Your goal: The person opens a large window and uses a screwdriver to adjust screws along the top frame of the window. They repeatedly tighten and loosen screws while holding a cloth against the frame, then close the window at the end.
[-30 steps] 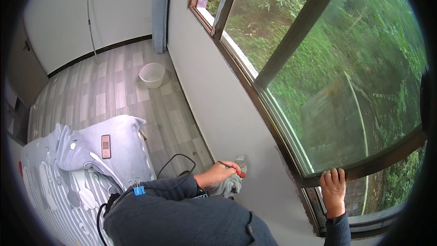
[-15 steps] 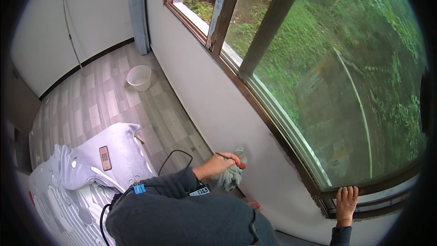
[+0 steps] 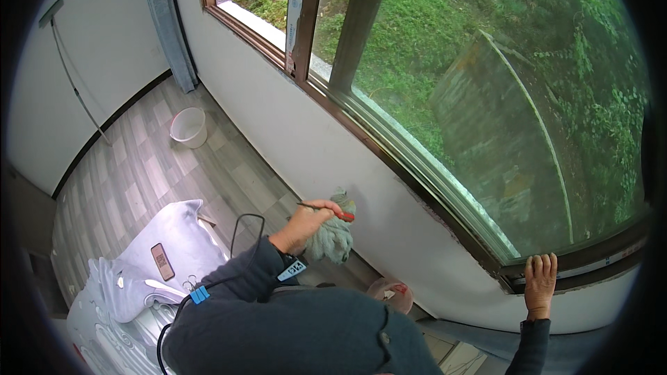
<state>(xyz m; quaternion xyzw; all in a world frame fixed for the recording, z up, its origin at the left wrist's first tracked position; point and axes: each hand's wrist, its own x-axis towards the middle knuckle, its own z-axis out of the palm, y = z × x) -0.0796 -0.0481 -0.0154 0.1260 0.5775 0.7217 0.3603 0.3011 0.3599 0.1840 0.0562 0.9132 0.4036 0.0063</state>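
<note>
Grey cloth (image 3: 329,242) hangs bunched at the left hand (image 3: 303,228), beside the pale wall (image 3: 306,146) under the window. That hand's fingers are clamped on a thin, dark tool (image 3: 344,217) with a red end, which points toward the wall. At the right, the right hand (image 3: 540,285) rests on the lower corner of the brown window frame (image 3: 603,253), fingers together and bent over its edge; the thumb is hidden, so I cannot tell how firmly they grip. Green slope shows through the glass. Near the body, a pinkish tub (image 3: 403,303) stands low by the wall. A white bucket (image 3: 197,140) is on the plank floor (image 3: 135,167), and a phone (image 3: 162,262) lies on the bed (image 3: 184,236). Beyond, a long-handled squeegee (image 3: 74,88) leans on the far wall.
</note>
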